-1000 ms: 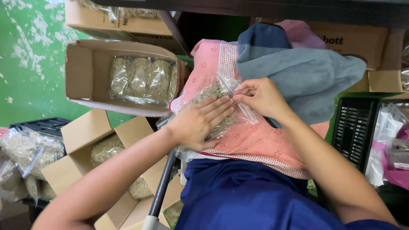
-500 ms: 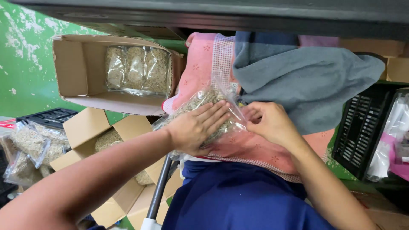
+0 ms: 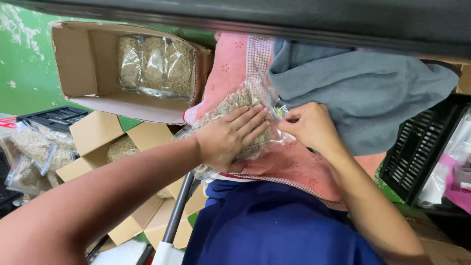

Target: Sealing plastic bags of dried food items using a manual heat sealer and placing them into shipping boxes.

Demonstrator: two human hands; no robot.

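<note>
Green painted floor with cardboard boxes surrounds a lap draped in pink cloth, where both hands work a clear bag.

Landmark: the pink patterned cloth [image 3: 294, 167] across the lap. On it lies the clear plastic bag [image 3: 235, 105] filled with pale tan, grain-like pieces. Left hand [image 3: 230, 137] lies flat on the bag, fingers [image 3: 250, 120] extended and pressing down, gripping nothing. Right hand [image 3: 309, 125] sits beside it at the bag's edge, fingers curled and pinching the plastic. Above the cloth, a grey garment [image 3: 363, 93] overlaps it. Left of the cloth, an open cardboard box [image 3: 83, 64] holds similar filled bags [image 3: 154, 66]. Right of the cloth stands a black plastic crate [image 3: 417, 157].
</note>
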